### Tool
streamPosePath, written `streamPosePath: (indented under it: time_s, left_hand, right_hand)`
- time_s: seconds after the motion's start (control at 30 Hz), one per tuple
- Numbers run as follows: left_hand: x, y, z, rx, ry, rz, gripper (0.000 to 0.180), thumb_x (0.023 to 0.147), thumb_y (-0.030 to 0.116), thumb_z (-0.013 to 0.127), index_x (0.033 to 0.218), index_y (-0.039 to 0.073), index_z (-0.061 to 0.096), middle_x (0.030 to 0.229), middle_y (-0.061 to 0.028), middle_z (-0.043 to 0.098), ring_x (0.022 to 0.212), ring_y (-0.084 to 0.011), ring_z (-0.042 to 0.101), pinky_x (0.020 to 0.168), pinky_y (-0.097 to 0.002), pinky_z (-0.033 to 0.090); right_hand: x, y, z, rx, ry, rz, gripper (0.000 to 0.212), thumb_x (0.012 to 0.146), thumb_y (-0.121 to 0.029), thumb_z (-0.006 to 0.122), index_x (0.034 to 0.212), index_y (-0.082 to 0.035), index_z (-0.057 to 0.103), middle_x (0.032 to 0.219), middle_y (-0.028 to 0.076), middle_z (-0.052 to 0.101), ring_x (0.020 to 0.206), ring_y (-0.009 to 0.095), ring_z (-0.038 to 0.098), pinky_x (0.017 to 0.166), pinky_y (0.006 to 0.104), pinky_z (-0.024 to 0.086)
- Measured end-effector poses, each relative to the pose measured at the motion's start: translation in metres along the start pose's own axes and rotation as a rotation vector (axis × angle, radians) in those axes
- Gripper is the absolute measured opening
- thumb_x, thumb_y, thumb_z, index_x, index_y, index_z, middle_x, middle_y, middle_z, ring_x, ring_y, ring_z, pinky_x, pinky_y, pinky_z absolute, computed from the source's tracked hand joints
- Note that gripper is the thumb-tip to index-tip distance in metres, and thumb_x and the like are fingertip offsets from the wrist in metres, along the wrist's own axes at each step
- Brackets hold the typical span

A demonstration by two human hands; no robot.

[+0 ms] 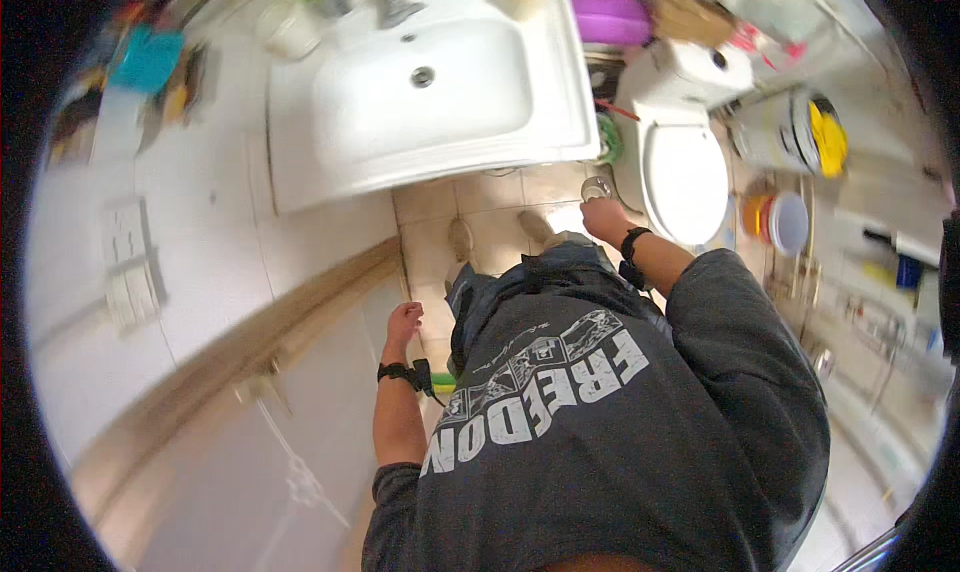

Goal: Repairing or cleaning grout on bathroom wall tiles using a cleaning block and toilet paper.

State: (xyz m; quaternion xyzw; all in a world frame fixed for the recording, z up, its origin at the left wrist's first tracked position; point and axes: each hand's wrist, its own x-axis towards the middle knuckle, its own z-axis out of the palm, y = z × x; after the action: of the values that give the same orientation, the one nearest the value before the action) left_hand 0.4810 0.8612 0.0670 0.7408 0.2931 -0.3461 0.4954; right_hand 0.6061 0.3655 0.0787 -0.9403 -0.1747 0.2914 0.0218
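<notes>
My right hand (606,222) is closed around a small clear cup (597,189), whose rim shows just past the fingers. It is beside the white toilet (687,182), low in front of the sink. Down at my left side, my left hand (404,324) hangs near the door, its fingers curled and nothing visible in them. Each wrist wears a dark strap. Ahead stands a white washbasin (420,122) with a drain in its middle and a tap at its back edge.
A purple container (610,19) sits behind the toilet. To the right are a white bucket with a yellow cloth (826,140) and an orange bucket (760,219). The door (280,422) stands at my left. Tiled floor (490,192) lies under my feet.
</notes>
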Motion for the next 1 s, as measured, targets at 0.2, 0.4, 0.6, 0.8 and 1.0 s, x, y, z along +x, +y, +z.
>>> streamPosePath:
  time_s: [0.2, 0.4, 0.6, 0.8, 1.0]
  left_hand:
    - [0.083, 0.083, -0.048, 0.475, -0.198, 0.295, 0.028, 0.081, 0.025, 0.059, 0.095, 0.002, 0.063, 0.071, -0.0027, 0.061, 0.058, -0.0100, 0.055, 0.052, -0.0251, 0.043]
    - [0.107, 0.128, -0.045, 0.249, -0.420, 0.216, 0.019, 0.082, 0.019, 0.057, 0.090, 0.002, 0.060, 0.069, -0.0003, 0.057, 0.057, -0.0091, 0.049, 0.052, -0.0232, 0.040]
    - [0.109, 0.116, -0.036, 0.525, -0.522, 0.168, 0.018, 0.082, 0.017, 0.056, 0.092, 0.002, 0.060, 0.070, -0.0004, 0.057, 0.053, -0.0087, 0.048, 0.047, -0.0223, 0.038]
    - [0.108, 0.085, -0.018, 0.670, -0.559, 0.203, 0.021, 0.082, 0.022, 0.058, 0.093, 0.003, 0.060, 0.070, 0.0004, 0.057, 0.052, -0.0080, 0.048, 0.045, -0.0227, 0.038]
    - [0.088, 0.088, 0.005, 0.691, -0.519, 0.087, 0.020, 0.083, 0.022, 0.058, 0.095, 0.005, 0.058, 0.074, -0.0012, 0.058, 0.052, -0.0078, 0.049, 0.045, -0.0222, 0.040]
  right_hand:
    - [-0.054, -0.025, 0.030, 0.182, -0.073, 0.573, 0.024, 0.081, -0.017, 0.043, 0.092, -0.008, 0.062, 0.093, 0.015, 0.063, 0.085, 0.027, 0.063, 0.071, 0.0396, 0.051]
    - [-0.137, -0.088, 0.027, 0.408, 0.095, 0.933, 0.027, 0.081, -0.021, 0.043, 0.095, -0.008, 0.062, 0.092, 0.017, 0.063, 0.085, 0.031, 0.062, 0.076, 0.0418, 0.049]
    - [-0.199, -0.136, 0.071, 0.459, 0.066, 1.010, 0.026, 0.081, -0.022, 0.045, 0.094, -0.007, 0.062, 0.092, 0.017, 0.063, 0.085, 0.031, 0.061, 0.075, 0.0417, 0.049]
    - [-0.243, -0.161, 0.124, 0.576, -0.059, 1.111, 0.025, 0.079, -0.021, 0.046, 0.092, -0.009, 0.064, 0.092, 0.017, 0.063, 0.087, 0.031, 0.061, 0.075, 0.0416, 0.050]
    - [-0.273, -0.170, 0.161, 0.675, -0.012, 1.091, 0.026, 0.078, -0.019, 0.045, 0.092, -0.007, 0.063, 0.091, 0.017, 0.063, 0.085, 0.032, 0.061, 0.075, 0.0425, 0.050]
